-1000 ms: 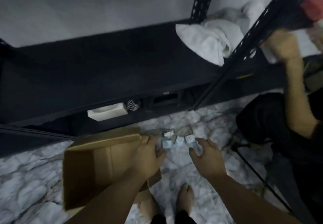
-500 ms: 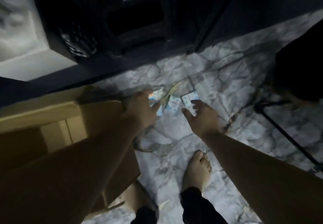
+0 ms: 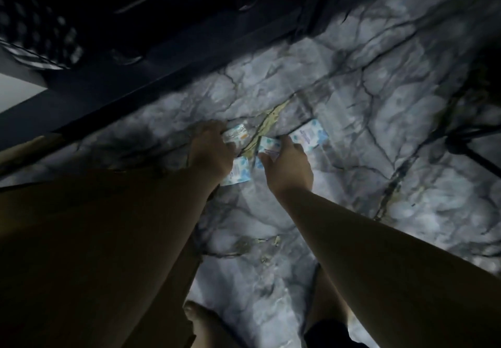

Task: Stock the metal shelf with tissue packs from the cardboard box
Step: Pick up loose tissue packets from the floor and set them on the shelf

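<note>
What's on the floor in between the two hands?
In the head view, a yellowish crack in the marble floor runs between the left hand and right hand.

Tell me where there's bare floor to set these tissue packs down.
Bare marble floor right of the right hand, up to the black stand leg; more between both forearms, above the foot. Crowded: tissue packs between the hands; left hand borders the cardboard box.

The floor (image 3: 366, 136) is pale grey-white marble crossed by dark veins, with one yellowish streak (image 3: 273, 115). The tissue packs (image 3: 309, 134) are white with light blue blotches, one showing an orange spot. The cardboard box (image 3: 81, 239) is dull brown, the metal shelf (image 3: 162, 57) black.
</note>
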Available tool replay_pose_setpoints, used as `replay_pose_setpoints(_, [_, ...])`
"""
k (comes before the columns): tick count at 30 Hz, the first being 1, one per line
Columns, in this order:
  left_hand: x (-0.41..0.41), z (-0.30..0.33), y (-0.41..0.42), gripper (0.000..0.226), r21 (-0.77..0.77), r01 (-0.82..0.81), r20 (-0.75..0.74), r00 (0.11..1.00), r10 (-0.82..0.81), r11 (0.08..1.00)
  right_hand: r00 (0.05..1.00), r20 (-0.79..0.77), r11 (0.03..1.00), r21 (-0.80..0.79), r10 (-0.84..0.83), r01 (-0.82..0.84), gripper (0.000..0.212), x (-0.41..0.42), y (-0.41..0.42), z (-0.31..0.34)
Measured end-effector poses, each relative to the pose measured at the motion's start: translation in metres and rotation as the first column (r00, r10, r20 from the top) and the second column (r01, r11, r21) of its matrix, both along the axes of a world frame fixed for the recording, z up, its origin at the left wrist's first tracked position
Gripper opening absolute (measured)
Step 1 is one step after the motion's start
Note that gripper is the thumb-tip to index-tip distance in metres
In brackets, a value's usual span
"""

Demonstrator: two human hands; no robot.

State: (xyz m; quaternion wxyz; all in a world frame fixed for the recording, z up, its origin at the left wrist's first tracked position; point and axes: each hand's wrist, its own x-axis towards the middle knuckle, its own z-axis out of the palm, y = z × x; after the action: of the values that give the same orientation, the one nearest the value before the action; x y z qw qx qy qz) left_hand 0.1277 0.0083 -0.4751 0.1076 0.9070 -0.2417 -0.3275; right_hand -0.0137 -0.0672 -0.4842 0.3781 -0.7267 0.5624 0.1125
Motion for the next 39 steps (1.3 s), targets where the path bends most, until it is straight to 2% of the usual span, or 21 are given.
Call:
replay_pose_setpoints(4, [-0.002,0.001,0.005,0.038,0.009,-0.039,0.012,0.999,0.039,0.999,0.993,0.094,0.997,0.017,-0.077,0.075,0.036,0.000,-0.001,-0.003])
replay_pose_setpoints(6, [-0.004,0.009,0.008,0.035,0.027,-0.110,-0.022,0.994,0.111,0.994,0.985,0.111,0.990,0.041,-0.136,0.132,0.030,-0.003,-0.004,0.004])
replay_pose_setpoints(9, [-0.010,0.039,0.013,0.032,0.020,-0.253,-0.126,0.959,0.254,0.967,0.955,0.174,0.970,0.060,-0.242,0.235,0.040,-0.008,-0.008,0.032])
replay_pose_setpoints(13, [-0.027,0.101,0.023,0.050,-0.062,-0.279,-0.155,0.951,0.267,0.958,0.883,0.301,0.933,0.093,-0.359,0.348,0.051,-0.019,-0.008,0.097])
replay_pose_setpoints(15, [-0.033,0.146,0.031,0.050,-0.122,-0.338,-0.234,0.924,0.303,0.933,0.860,0.336,0.923,0.108,-0.384,0.370,0.045,-0.027,-0.006,0.141])
replay_pose_setpoints(19, [-0.042,0.245,0.062,0.022,-0.184,-0.563,-0.429,0.783,0.450,0.806,0.777,0.422,0.884,0.232,-0.467,0.406,0.038,-0.036,0.006,0.252])
replay_pose_setpoints(23, [-0.040,0.351,0.089,0.013,-0.259,-0.694,-0.484,0.696,0.531,0.672,0.732,0.506,0.889,0.299,-0.456,0.347,0.036,-0.032,0.020,0.369])
replay_pose_setpoints(25, [-0.034,0.412,0.098,0.011,-0.299,-0.714,-0.478,0.686,0.548,0.633,0.703,0.562,0.898,0.328,-0.435,0.293,0.032,-0.024,0.026,0.430])
replay_pose_setpoints(31, [-0.020,0.591,0.129,0.011,-0.421,-0.722,-0.514,0.689,0.511,0.549,0.690,0.671,0.957,0.266,-0.271,0.117,0.024,0.004,0.047,0.602])
replay_pose_setpoints(39, [-0.005,0.757,0.192,0.013,-0.553,-0.720,-0.556,0.694,0.458,0.420,0.604,0.783,0.983,0.184,-0.147,0.000,0.024,0.047,0.098,0.780])
